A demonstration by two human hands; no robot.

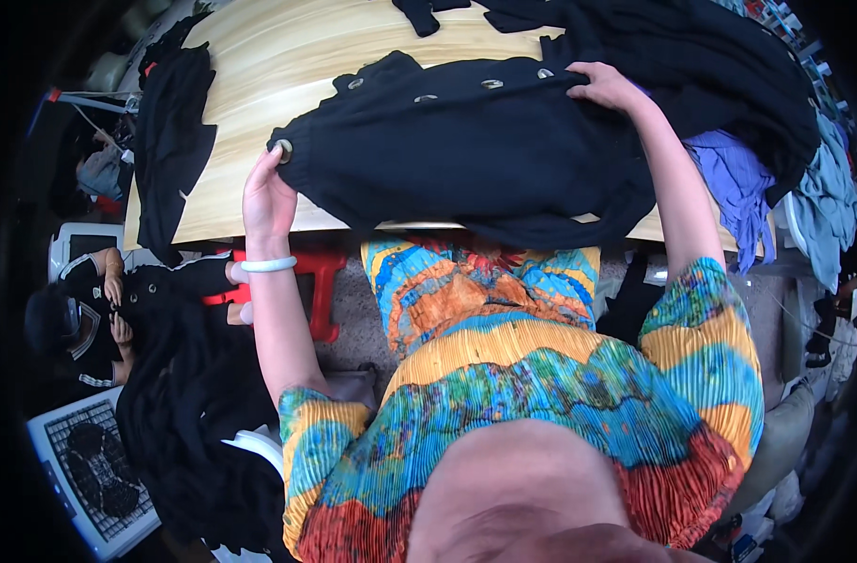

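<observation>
A black buttoned knit garment (466, 150), probably a cardigan, lies stretched sideways across the near edge of the table. Large pale buttons (491, 84) run along its far edge. At its left end, my left hand (271, 199) pinches the ribbed edge, thumb against a button. My right hand (605, 86) grips the far right part of the same garment, fingers curled over the cloth. The garment's near side hangs slightly past the table edge, above my lap.
The wooden table (250, 56) carries a black garment (173, 141) at left and a black heap (710, 66) at right. Purple cloth (734, 183) hangs nearby. A red stool (327, 291) stands below; at left another person (95, 300) sits by black cloth (194, 413).
</observation>
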